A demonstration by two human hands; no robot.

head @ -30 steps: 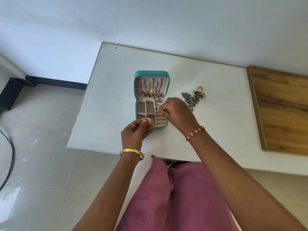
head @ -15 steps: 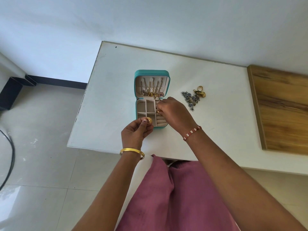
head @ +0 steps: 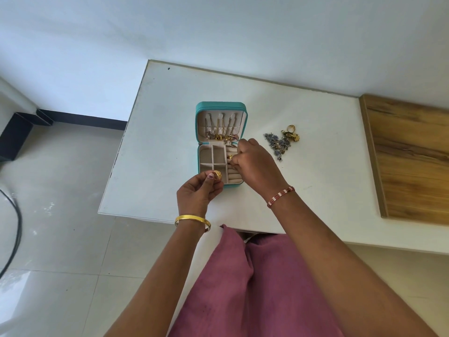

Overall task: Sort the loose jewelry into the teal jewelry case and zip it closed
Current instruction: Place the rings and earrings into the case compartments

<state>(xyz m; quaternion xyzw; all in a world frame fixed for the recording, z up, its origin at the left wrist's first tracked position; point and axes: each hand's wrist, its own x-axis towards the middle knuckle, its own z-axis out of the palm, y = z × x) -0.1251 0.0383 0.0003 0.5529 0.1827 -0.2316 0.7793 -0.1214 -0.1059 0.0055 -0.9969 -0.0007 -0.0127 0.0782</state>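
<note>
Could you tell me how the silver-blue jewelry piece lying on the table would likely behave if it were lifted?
The silver-blue jewelry piece looks like many small linked parts, so it would probably hang limp rather than hold shape. It touches the gold pieces, so it may snag them. It seems unlikely to roll.

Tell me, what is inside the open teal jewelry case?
In the lid of the teal jewelry case, gold chain necklaces hang. The beige divided tray looks bare. The right hand pinches a small gold ring and covers the ring slots.
</note>
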